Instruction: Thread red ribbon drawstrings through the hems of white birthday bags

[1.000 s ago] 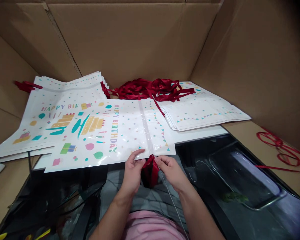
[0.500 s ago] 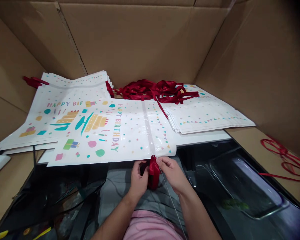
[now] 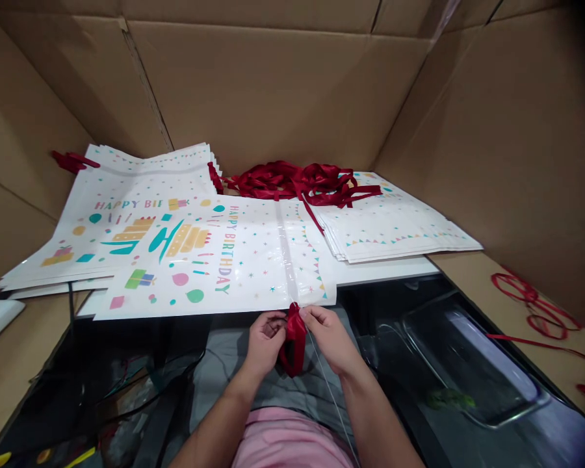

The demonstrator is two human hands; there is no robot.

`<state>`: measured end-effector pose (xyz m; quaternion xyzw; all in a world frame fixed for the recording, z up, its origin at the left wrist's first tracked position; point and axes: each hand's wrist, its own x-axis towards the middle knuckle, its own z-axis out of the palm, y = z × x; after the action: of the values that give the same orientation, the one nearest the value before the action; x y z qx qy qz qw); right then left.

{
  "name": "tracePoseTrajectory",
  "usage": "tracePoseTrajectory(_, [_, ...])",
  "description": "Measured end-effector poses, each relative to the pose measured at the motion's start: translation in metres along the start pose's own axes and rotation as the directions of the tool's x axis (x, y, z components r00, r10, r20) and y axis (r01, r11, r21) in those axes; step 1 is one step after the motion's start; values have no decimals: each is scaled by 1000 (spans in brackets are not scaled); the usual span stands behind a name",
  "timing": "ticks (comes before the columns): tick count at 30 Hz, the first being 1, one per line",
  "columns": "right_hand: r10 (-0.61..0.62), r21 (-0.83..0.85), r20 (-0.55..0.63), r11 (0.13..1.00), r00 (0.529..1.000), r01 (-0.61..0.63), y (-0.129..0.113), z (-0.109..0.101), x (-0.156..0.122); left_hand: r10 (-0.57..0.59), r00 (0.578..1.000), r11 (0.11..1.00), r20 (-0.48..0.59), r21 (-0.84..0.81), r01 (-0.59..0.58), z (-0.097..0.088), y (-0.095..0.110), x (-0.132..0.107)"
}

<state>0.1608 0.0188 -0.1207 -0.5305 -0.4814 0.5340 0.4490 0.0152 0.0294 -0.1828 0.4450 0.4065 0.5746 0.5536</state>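
The right hand (image 3: 330, 335) seems to pinch a thin pale thread (image 3: 322, 366); the left hand (image 3: 265, 340) curls (its grip I can't tell) beside a looped dark-red satin ribbon (image 3: 296, 343) at a white birthday-print sheet's (image 3: 253, 286) near edge. Tying seems in hand, calling next for steady tension.

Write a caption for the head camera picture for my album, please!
Left hand and right hand at a red ribbon by the edge of a HAPPY BIRTHDAY sheet, more ribbons heaped behind.
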Motion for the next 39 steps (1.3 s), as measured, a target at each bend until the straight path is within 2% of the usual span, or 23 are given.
tracePoseTrajectory(7, [1, -53, -44, 999, 999, -3, 4, -2, -2, 135, 991, 983, -2, 128, -134, -2, -3, -4])
tracePoseTrajectory(13, [17, 36, -33, 999, 999, -16, 0, 1, -1, 229, 971, 944, 60, 228, -237, -6, 12, -3])
tracePoseTrajectory(15, [36, 65, -32, 997, 999, -34, 0, 1, -2, 221, 975, 947, 41, 231, -224, -2, 16, -4])
tracePoseTrajectory(21, [55, 132, -13, 990, 998, -52, 1, 2, -4, 123, 982, 983, -143, 155, -101, 16, 17, -11])
tracePoseTrajectory(24, [55, 161, -3, 985, 999, -53, -1, 4, -4, 112, 982, 989, -150, 112, -95, 18, 16, -13])
tracePoseTrajectory(28, [98, 224, -7, 970, 995, -94, -2, 8, -5, 183, 981, 974, -65, 147, -172, 7, 17, -13])
tracePoseTrajectory(33, [109, 243, -22, 965, 994, -101, -4, 11, -5, 308, 951, 897, 38, 321, -303, -8, 19, -7])
tracePoseTrajectory(35, [107, 238, -27, 966, 994, -97, -6, 11, -5, 365, 923, 841, 121, 383, -382, -13, 19, -4])
tracePoseTrajectory(39, [101, 225, -35, 970, 994, -91, -7, 10, -5, 450, 841, 706, 301, 457, -541, -22, 20, 4])
